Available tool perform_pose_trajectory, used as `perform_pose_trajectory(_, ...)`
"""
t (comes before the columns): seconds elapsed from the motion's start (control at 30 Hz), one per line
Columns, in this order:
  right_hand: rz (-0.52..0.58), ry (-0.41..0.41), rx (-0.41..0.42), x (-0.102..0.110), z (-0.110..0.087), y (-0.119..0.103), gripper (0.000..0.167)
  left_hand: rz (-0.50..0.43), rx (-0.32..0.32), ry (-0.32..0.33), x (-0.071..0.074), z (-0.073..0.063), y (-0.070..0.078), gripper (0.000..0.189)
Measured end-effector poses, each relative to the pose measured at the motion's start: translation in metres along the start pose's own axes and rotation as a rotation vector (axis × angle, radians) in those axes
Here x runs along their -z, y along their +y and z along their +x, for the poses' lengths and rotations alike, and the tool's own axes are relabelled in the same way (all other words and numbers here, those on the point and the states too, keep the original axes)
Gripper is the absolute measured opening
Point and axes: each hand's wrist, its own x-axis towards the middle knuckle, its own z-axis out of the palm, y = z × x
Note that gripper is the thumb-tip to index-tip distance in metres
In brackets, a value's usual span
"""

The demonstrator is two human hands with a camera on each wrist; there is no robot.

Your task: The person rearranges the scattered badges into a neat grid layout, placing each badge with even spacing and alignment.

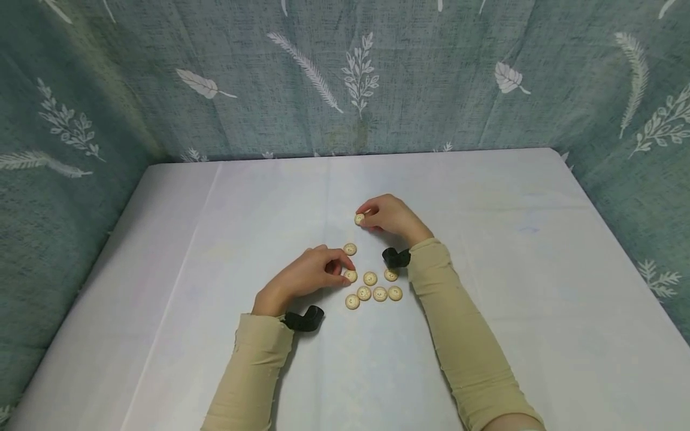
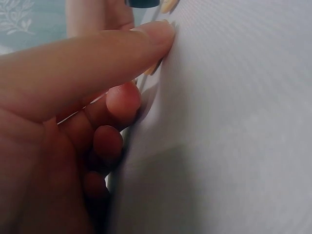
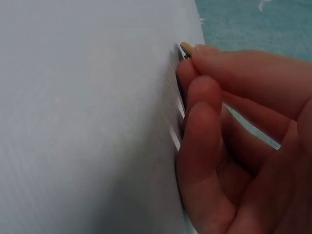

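My right hand (image 1: 392,215) pinches a round cream button (image 1: 359,219) between thumb and fingertips, above the rest of the group. In the right wrist view the button (image 3: 186,48) shows edge-on at the thumb tip, close over the white cloth. Lower and to the left, my left hand (image 1: 308,272) has thumb and forefinger at the two sides of another button (image 1: 351,276). The left wrist view shows the thumb mostly covering that button (image 2: 150,69). Between the hands lies a single button (image 1: 350,249).
Several more buttons lie flat right of and below the left fingertips, among them one button (image 1: 380,294) in the lowest row. A black wrist camera (image 1: 396,258) partly overlaps one of them. Leaf-patterned green curtain (image 1: 420,78) borders the white-covered table (image 1: 539,311).
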Motion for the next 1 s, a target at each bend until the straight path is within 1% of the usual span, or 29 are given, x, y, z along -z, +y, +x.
perform_pose_trajectory(0.1, -0.060, 0.005, 0.011, -0.002, 0.000, -0.003, 0.024, 0.012, 0.001, 0.000, 0.000, 0.001, 0.000, 0.018)
perform_pose_trajectory(0.23, -0.107, 0.017, 0.027, -0.004, 0.001, -0.007, 0.022, 0.015, -0.007, 0.000, 0.001, 0.001, 0.001, 0.018)
perform_pose_trajectory(0.47, -0.135, 0.042, 0.037, -0.010, 0.000, -0.014, 0.020, -0.002, -0.017, 0.001, 0.001, 0.002, 0.002, 0.019)
perform_pose_trajectory(0.7, -0.180, 0.041, 0.056, -0.016, 0.000, -0.019, 0.021, -0.005, -0.028, -0.002, 0.001, 0.001, 0.002, 0.018)
perform_pose_trajectory(1.0, -0.197, 0.032, 0.054, -0.019, 0.000, -0.020, 0.022, -0.005, -0.015, 0.003, 0.000, 0.000, 0.001, 0.018)
